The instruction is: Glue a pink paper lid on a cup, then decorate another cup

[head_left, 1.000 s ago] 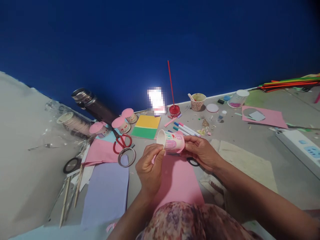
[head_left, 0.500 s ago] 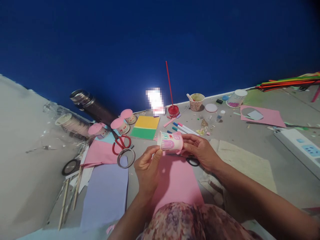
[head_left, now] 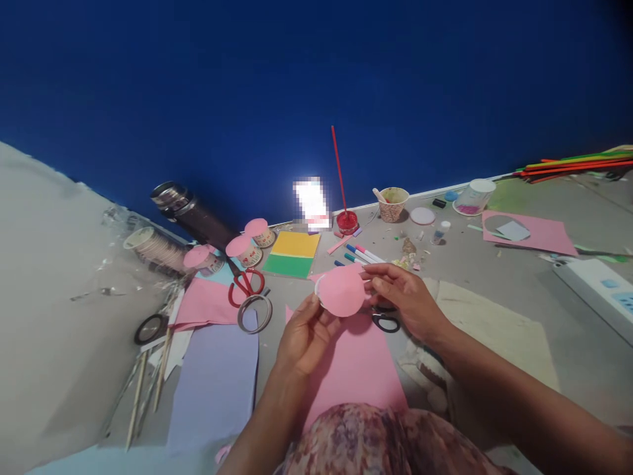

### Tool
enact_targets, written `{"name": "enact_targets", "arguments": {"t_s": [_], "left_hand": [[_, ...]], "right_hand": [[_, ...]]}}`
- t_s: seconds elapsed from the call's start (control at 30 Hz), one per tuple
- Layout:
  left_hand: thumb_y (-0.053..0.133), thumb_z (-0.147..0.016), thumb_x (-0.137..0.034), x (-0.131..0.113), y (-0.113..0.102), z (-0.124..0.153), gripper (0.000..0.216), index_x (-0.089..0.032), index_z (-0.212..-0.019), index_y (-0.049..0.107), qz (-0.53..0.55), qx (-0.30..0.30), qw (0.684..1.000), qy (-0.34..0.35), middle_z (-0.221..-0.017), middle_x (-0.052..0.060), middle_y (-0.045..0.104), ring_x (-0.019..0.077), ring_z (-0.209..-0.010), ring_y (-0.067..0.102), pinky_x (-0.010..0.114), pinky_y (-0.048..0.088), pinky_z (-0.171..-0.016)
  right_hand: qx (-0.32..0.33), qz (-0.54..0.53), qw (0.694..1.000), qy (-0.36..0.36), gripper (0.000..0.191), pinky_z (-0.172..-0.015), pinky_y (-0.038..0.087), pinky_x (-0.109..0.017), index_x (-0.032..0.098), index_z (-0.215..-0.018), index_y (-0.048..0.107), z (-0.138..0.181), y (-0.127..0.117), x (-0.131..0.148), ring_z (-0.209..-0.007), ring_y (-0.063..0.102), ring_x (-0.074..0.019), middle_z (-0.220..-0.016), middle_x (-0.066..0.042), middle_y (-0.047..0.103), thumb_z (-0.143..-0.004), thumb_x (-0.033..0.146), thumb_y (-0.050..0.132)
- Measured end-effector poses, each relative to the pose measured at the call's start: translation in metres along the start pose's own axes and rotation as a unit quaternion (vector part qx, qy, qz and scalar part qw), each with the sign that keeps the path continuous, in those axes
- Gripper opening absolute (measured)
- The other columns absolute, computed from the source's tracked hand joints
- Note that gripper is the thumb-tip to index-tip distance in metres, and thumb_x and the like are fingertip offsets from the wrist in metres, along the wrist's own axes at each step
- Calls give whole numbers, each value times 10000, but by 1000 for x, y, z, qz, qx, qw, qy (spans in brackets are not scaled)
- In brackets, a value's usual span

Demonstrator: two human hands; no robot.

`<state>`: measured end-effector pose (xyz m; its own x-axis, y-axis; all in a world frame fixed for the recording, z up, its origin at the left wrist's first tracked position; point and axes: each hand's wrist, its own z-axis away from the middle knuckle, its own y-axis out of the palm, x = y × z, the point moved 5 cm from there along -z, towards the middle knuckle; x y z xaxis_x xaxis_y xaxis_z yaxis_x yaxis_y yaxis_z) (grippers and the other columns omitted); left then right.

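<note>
A paper cup with a pink disc (head_left: 342, 291) on its end is held above a pink sheet (head_left: 353, 376). The disc faces me and covers most of the cup's printed side. My left hand (head_left: 304, 333) grips the cup at its left rim, thumb in front and fingers underneath. At the right edge, my right hand (head_left: 403, 297) has bent fingers and thumb against the disc's pink border; the exact contact is partly hidden. Just below that hand lie dark-handled scissors (head_left: 386, 322), with their blades out of sight.
Left are red-handled scissors (head_left: 246, 285), a tape roll (head_left: 254, 313), purple paper (head_left: 215, 382), several pink-topped cups (head_left: 243, 251) and a black thermos (head_left: 198, 218). Markers (head_left: 363, 256), a red glitter pot (head_left: 347, 223) and a patterned cup (head_left: 393, 206) stand behind. A power strip (head_left: 601, 290) lies right.
The cup has turned from showing its printed side to showing its pink disc end. My left hand has rolled under it, and the view has shifted slightly.
</note>
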<state>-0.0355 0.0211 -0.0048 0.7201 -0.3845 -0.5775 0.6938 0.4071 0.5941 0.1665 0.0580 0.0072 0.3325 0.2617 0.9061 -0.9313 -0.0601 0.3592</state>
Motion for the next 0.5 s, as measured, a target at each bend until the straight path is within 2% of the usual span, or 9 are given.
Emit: {"name": "enact_targets", "arguments": {"t_s": [0.13,0.23,0.3,0.37,0.43,0.5], "left_hand": [[724,-895,-90,16,-7,0,122,-159,-993,707,45,-19,997,-61,-1023,91,802,228,-921,782,463,658,-906],[691,-925,-91,22,-5,2,131,-150,-1041,705,59,-8,996,-69,-1003,91,801,219,-883,783,473,654,-923],[704,-922,-99,22,-2,4,133,-145,-1047,708,58,8,996,-69,-1008,96,802,221,-890,785,455,658,-911],[739,-900,-109,19,0,6,108,-149,-996,709,50,23,997,-58,-983,84,801,216,-883,784,416,664,-870],[790,-864,-130,14,0,8,101,-153,-913,704,34,36,998,-34,-912,58,791,197,-830,776,381,666,-828],[848,-816,-168,10,0,9,151,-148,-872,709,9,49,999,-6,-866,46,782,187,-795,766,362,664,-804]], "right_hand": [[12,45,999,13,462,-826,584,-365,223,-1115,760,-2,1,-7,-999,716,-231,-1163,-100,785,-710,388,908],[40,72,996,21,526,-884,580,-398,223,-1143,746,-2,5,-9,-1035,711,-250,-1172,-94,777,-663,343,925],[24,80,996,18,480,-849,578,-394,229,-1140,751,-2,3,-6,-1016,707,-257,-1143,-88,776,-705,372,894],[-25,95,995,-20,364,-823,566,-392,234,-1089,773,0,-4,2,-952,694,-246,-1087,-81,777,-779,412,836],[-67,126,985,-92,276,-843,557,-404,253,-1053,790,4,-9,14,-921,676,-238,-1087,-77,771,-841,429,789],[-70,166,968,-177,232,-887,553,-426,283,-1066,795,11,-7,26,-988,674,-259,-1153,-80,763,-881,418,761]]}}
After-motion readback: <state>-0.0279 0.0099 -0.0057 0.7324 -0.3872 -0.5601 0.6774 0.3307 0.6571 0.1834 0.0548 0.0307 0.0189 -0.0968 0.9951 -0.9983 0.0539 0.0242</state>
